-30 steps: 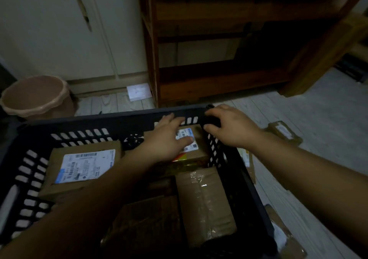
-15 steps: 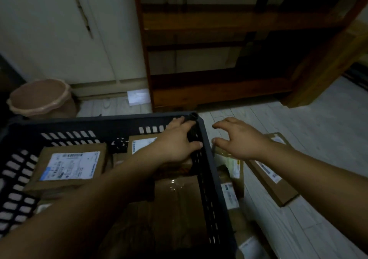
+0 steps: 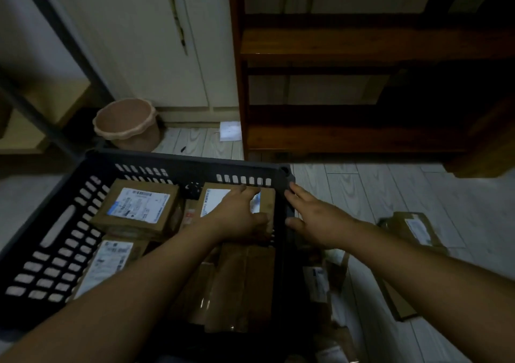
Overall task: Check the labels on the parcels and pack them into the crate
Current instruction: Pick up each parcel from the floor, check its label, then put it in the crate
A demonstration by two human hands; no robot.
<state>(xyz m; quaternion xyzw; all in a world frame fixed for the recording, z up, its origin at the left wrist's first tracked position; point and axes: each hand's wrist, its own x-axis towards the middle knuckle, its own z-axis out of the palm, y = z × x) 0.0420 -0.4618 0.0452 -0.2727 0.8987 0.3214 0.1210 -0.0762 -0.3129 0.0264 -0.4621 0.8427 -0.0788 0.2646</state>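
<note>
your left hand [image 3: 237,215] lies flat, fingers together, on the labelled parcel [image 3: 214,198] in the crate's [image 3: 178,164] 1 o'clock corner, likely seating it. your right hand [image 3: 317,223], fingers spread, apparently steadies the 3 o'clock wall. unpacked parcels [image 3: 415,229] lie on the floor [image 3: 362,189].

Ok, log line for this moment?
left hand flat on labelled parcel in crate | right hand open beside crate | floor parcels unpacked
</note>
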